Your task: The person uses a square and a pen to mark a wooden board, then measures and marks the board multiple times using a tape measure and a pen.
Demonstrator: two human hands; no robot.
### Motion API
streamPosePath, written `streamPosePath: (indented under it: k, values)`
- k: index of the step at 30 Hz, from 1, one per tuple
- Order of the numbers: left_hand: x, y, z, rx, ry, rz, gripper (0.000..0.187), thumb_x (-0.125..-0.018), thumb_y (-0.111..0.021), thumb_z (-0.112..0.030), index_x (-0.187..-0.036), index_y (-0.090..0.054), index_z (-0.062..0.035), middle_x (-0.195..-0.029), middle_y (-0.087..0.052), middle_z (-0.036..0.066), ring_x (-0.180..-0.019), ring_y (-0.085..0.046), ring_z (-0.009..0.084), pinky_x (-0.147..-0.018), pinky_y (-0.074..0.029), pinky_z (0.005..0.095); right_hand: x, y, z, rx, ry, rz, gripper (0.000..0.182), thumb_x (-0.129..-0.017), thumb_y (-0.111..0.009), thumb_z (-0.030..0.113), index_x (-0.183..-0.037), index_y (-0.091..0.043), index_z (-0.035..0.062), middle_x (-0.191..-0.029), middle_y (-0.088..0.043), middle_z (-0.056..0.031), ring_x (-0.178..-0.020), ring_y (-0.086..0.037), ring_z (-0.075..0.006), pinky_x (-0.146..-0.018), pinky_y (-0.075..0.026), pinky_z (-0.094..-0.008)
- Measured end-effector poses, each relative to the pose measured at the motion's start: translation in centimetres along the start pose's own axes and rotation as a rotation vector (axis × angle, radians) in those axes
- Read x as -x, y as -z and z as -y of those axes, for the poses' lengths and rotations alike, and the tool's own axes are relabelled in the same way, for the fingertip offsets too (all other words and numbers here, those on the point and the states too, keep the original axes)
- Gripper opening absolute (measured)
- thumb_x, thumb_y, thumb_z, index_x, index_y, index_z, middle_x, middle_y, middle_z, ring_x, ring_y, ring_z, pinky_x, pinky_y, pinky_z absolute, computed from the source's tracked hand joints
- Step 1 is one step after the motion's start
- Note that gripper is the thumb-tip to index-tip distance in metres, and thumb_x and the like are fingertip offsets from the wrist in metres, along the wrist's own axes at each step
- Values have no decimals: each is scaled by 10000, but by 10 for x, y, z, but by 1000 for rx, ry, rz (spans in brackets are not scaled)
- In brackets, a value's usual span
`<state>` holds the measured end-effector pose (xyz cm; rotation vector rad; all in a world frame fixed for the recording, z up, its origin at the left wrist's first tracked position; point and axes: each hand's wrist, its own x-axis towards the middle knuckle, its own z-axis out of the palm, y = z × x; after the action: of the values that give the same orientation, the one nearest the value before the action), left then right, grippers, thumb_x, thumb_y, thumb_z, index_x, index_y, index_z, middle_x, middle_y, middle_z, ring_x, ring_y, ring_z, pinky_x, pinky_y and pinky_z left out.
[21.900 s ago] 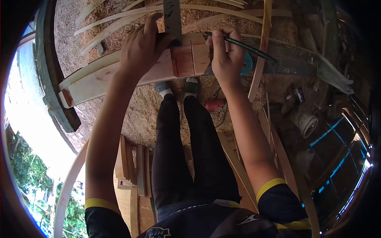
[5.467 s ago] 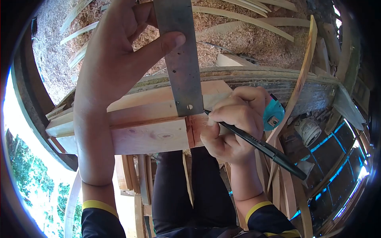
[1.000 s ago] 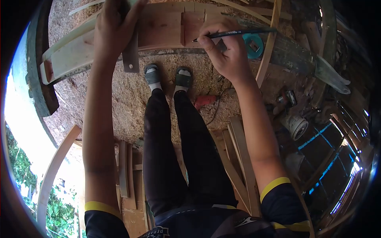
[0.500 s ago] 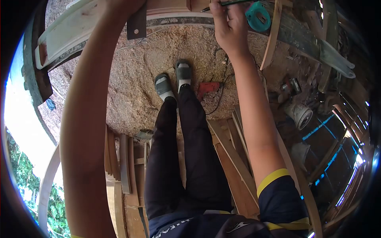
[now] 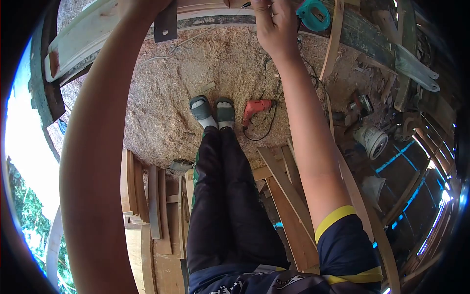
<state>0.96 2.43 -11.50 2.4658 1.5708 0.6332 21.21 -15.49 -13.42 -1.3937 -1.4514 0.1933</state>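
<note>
At the top edge, my left hand [image 5: 142, 4] is partly cut off by the frame, and its fingers are out of sight. Right beside it, a dark flat metal strip with a hole [image 5: 165, 24] sticks out over the near edge of a long wooden workpiece [image 5: 200, 11]. My right hand [image 5: 278, 27] is closed around a thin dark pencil [image 5: 246, 5], whose tip points left near the wood. Close to the right of that hand lies a teal tape measure [image 5: 314, 15].
On the shavings-covered floor [image 5: 171, 98] rests a red corded drill [image 5: 257, 107] beside my sandalled feet [image 5: 213, 110]. Boards [image 5: 289, 215] lie behind my legs. A slanting wood strip [image 5: 334, 41] and a handsaw-like pale handle [image 5: 416, 68] are to the right, with a bucket [image 5: 374, 142] lower down.
Both hands and the metal strip sit slightly higher and further left in view. My feet have shifted back and now stand side by side. The pencil is still in my right hand.
</note>
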Motion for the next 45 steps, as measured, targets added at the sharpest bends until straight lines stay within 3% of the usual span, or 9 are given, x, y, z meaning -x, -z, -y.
streamPosePath:
  k: [3, 6, 10, 18, 21, 40, 42, 43, 45]
  values:
    - [0, 7, -6, -20, 36, 27, 510, -939, -721, -488, -1162, -567, -56, -1133, -685, 275, -1111, -641, 497, -978, -487, 607, 0, 6, 13, -51, -159, 61, 325, -1157, -547, 330, -1083, -625, 23, -1057, -651, -118, -894, -611, -259, -834, -509, -402]
    - [0, 12, -11, -30, 62, 63, 515, -938, -720, -495, -1157, -570, -54, -1135, -687, 276, -1112, -642, 499, -970, -492, 609, -3, 1, 7, -90, -45, 8, 315, -1156, -550, 319, -1070, -617, 23, -1045, -645, -120, -894, -606, -259, -835, -507, -403]
    - [0, 12, -10, -19, 50, 61, 515, -941, -714, -499, -1153, -570, -53, -1138, -687, 277, -1112, -641, 503, -975, -493, 603, -1, 4, 13, -115, -156, 29, 300, -1154, -555, 301, -1072, -613, 18, -1054, -646, -121, -914, -615, -266, -850, -505, -403]
    - [0, 4, -5, -44, 10, -19, 490, -951, -724, -485, -1137, -569, -58, -1094, -695, 268, -1082, -655, 494, -953, -498, 596, -3, -1, 4, -97, 9, -13, 276, -1151, -557, 274, -1057, -612, 20, -1063, -637, -124, -955, -615, -275, -889, -499, -412]
    - [0, 2, -5, -37, -18, -51, 483, -951, -725, -482, -1132, -572, -61, -1085, -696, 265, -1075, -656, 495, -945, -501, 595, -3, 7, 12, -116, -125, 77, 273, -1148, -564, 274, -1057, -612, 21, -1061, -640, -126, -982, -626, -288, -905, -501, -412]
    - [0, 14, -12, 32, 20, 6, 427, -960, -726, -444, -1066, -580, -57, -1011, -673, 229, -979, -652, 476, -867, -498, 587, -2, 0, 8, -121, -23, -25, 272, -1149, -568, 272, -1037, -602, 27, -1057, -632, -121, -949, -604, -271, -891, -499, -404]
    - [1, 15, -12, 4, 1, -9, 425, -960, -724, -436, -1064, -575, -52, -1001, -670, 228, -987, -650, 474, -875, -494, 589, 0, 5, 17, -218, -256, 60, 277, -1152, -565, 275, -1034, -607, 29, -1060, -627, -128, -947, -602, -282, -896, -494, -404]
    - [2, 15, -13, 3, -2, -8, 425, -960, -724, -436, -1064, -575, -52, -1001, -670, 228, -987, -650, 474, -875, -494, 589, -1, 4, 14, -218, -256, 58, 277, -1152, -565, 275, -1034, -607, 29, -1060, -627, -128, -947, -602, -282, -896, -494, -404]
    - [2, 15, -15, 12, 20, -4, 426, -958, -724, -431, -1077, -576, -50, -1004, -670, 226, -995, -647, 471, -881, -492, 587, -4, -1, 6, -98, 0, -31, 260, -1151, -565, 261, -1045, -612, 28, -1065, -627, -128, -904, -590, -277, -880, -491, -402]
